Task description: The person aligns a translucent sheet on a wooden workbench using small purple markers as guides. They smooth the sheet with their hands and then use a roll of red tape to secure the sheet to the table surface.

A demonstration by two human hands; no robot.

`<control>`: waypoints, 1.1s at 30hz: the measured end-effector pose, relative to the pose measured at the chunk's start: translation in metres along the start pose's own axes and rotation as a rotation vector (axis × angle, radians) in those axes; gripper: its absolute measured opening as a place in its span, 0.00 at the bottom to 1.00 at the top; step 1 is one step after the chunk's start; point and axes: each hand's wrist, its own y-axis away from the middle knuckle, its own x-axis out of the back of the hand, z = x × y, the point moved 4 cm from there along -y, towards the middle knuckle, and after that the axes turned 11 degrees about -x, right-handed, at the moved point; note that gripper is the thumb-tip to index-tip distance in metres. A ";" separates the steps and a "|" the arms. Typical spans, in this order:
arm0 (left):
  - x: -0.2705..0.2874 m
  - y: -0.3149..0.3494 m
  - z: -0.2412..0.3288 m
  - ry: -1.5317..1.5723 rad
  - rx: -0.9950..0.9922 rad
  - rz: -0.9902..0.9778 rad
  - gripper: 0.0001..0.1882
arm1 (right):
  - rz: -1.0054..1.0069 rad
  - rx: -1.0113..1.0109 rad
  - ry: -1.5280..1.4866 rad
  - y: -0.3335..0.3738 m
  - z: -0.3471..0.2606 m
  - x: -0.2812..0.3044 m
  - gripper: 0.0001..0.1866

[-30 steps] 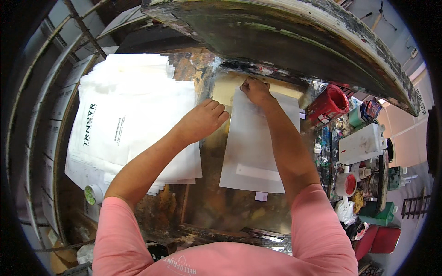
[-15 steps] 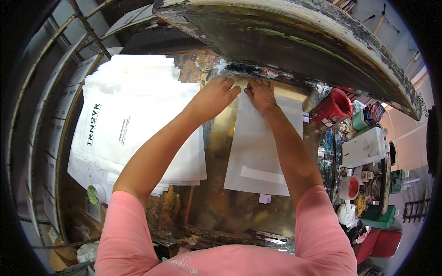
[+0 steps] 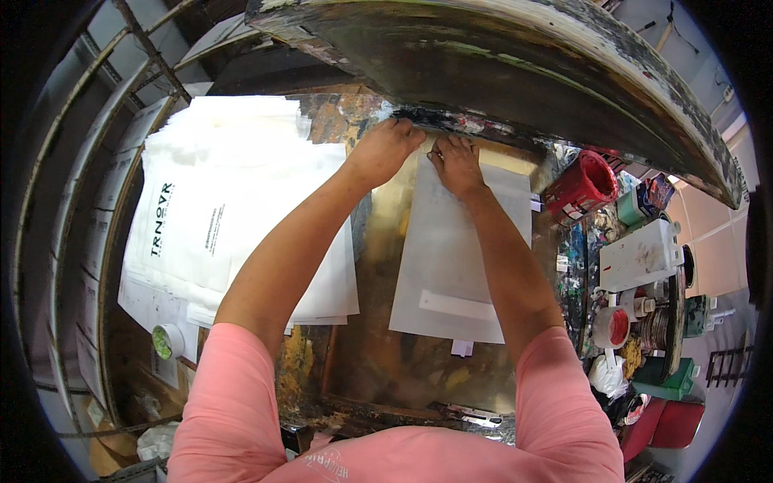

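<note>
A frosted white plastic bag [image 3: 439, 249] lies lengthwise on the shiny printing board [image 3: 374, 278], with a paler strip across its near end. At its far end my right hand [image 3: 456, 167] has bent fingers closed down on the edge; the fingertips are partly hidden. My left hand [image 3: 386, 150] is just left of it and a little farther away, near the board's far edge. Its fingers are curled in, and what they hold, if anything, does not show. To the left is a thick stack of white bags [image 3: 250, 209], the top one with black print.
A large stained printing screen [image 3: 515, 80] tilts up over the far side. A red ink pot [image 3: 592, 181], a white jug [image 3: 640, 258] and other containers crowd the right. A metal rack [image 3: 101, 201] stands left, near a roll of tape [image 3: 167, 340].
My left hand has moved slightly away from me, toward the board's far edge, and its forearm has swung right. My right hand and the bag have barely moved.
</note>
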 end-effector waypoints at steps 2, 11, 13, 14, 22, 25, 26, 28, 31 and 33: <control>-0.008 -0.001 -0.003 -0.009 -0.005 0.035 0.16 | 0.054 0.031 -0.002 0.002 0.001 0.002 0.12; -0.015 -0.003 -0.009 0.037 0.058 -0.028 0.18 | 0.013 -0.020 0.031 0.005 -0.011 0.017 0.18; -0.012 -0.002 -0.008 0.027 0.051 0.011 0.18 | 0.072 -0.002 0.138 0.010 -0.023 0.031 0.20; -0.012 -0.004 -0.007 0.069 0.061 0.007 0.18 | 0.086 0.031 0.160 0.009 -0.020 0.026 0.20; -0.020 -0.008 -0.010 0.040 0.051 -0.033 0.12 | -0.011 0.035 0.133 0.010 -0.020 0.020 0.18; -0.022 -0.008 -0.008 0.052 0.075 -0.072 0.12 | -0.114 0.127 0.274 0.034 -0.027 0.020 0.18; -0.023 -0.009 -0.008 0.042 0.063 -0.068 0.12 | -0.083 0.151 0.261 0.041 -0.028 0.021 0.18; -0.025 -0.010 -0.009 0.020 0.042 -0.061 0.12 | -0.021 0.202 0.230 0.053 -0.032 0.023 0.20; -0.028 -0.010 -0.012 -0.003 0.030 -0.058 0.12 | -0.051 0.159 0.172 0.061 -0.036 0.025 0.23; -0.030 -0.010 -0.013 0.023 0.038 -0.039 0.12 | -0.041 0.174 0.162 0.061 -0.034 0.017 0.26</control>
